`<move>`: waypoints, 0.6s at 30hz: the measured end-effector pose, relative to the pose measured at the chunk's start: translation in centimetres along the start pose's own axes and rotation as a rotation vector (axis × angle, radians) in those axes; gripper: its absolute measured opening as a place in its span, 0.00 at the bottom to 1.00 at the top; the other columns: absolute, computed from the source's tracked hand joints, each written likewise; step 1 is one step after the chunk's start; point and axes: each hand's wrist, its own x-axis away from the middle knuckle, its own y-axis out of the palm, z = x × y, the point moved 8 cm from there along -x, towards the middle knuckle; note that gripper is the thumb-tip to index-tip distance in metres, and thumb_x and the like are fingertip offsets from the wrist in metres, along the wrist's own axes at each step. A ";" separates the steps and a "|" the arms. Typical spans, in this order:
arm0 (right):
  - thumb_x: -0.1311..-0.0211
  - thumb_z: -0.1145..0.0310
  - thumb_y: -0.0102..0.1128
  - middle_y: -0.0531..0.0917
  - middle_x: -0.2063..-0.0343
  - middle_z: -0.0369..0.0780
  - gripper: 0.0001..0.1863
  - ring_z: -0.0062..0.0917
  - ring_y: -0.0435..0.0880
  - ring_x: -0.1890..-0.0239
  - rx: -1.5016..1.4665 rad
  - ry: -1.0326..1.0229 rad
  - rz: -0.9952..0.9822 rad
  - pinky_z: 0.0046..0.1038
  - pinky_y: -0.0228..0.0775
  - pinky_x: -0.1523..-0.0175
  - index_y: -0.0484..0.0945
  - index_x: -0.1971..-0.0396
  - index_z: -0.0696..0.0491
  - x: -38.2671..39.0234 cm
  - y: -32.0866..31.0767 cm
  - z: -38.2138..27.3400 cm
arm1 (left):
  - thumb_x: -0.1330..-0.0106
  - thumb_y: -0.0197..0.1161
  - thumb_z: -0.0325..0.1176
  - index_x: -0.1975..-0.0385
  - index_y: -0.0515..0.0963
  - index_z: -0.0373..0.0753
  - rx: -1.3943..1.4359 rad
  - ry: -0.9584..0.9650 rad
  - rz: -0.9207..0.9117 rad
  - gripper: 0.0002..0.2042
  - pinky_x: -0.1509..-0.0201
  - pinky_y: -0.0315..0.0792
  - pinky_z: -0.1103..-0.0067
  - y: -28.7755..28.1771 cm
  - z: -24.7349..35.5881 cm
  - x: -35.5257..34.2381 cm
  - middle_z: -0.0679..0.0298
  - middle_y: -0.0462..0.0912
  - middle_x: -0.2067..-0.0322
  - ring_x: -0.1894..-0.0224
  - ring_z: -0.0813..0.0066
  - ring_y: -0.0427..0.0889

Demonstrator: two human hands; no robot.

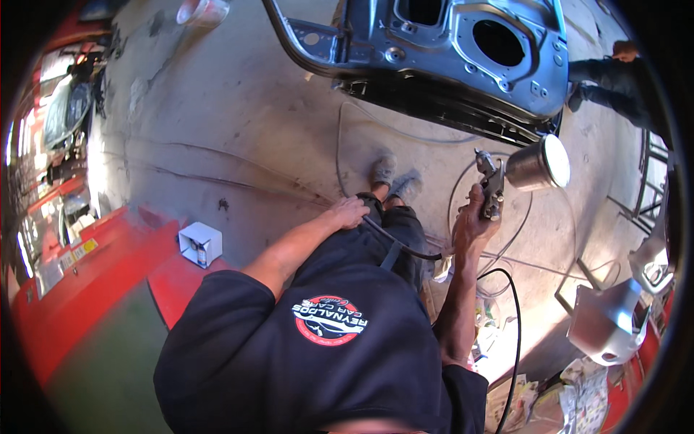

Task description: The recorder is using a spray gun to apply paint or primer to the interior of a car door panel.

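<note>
My right hand (475, 220) is closed round the handle of a metal spray gun (491, 181), held off to the right of my legs, with its silver cup (526, 166) tilted to the right. Curled fingers of my left hand (349, 212) are at a dark hose (387, 237) in front of my waist and appear to grip it. Ahead of me, past my feet, a metallic blue-grey car door panel (506, 79) with cut-out openings is raised off the floor.
A co-worker's legs (607, 98) and hand (625, 50) show at the upper right. Hoses loop over the concrete floor (217, 123). A red panel (116, 253) and small white box (200, 244) sit left; silver body parts (600, 325) and a dark metal frame (643, 195) right; a bucket (195, 11) top left.
</note>
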 end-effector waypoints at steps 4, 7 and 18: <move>0.29 0.58 0.68 0.78 0.78 0.37 0.16 0.20 0.73 0.74 0.026 -0.090 -0.171 0.30 0.69 0.68 0.78 0.61 0.58 0.1 4.0 -1.1 | 0.36 0.68 0.41 0.52 0.81 0.50 0.001 -0.102 -0.032 0.14 0.39 0.72 0.60 1.2 -0.6 1.4 0.60 0.81 0.51 0.41 0.55 0.76; 0.29 0.58 0.68 0.79 0.78 0.38 0.17 0.21 0.75 0.73 0.033 -0.066 -0.332 0.30 0.69 0.68 0.78 0.59 0.57 0.5 6.8 -2.0 | 0.37 0.69 0.44 0.55 0.81 0.49 0.053 -0.167 0.049 0.13 0.40 0.73 0.59 1.7 -1.1 2.7 0.60 0.81 0.53 0.42 0.54 0.77; 0.30 0.58 0.66 0.80 0.76 0.47 0.17 0.35 0.77 0.74 0.204 -0.144 -0.466 0.38 0.72 0.64 0.78 0.56 0.58 2.1 10.5 -7.0 | 0.37 0.66 0.37 0.62 0.80 0.41 0.293 -0.293 0.364 0.09 0.42 0.72 0.60 2.9 -2.0 6.9 0.54 0.82 0.60 0.48 0.50 0.79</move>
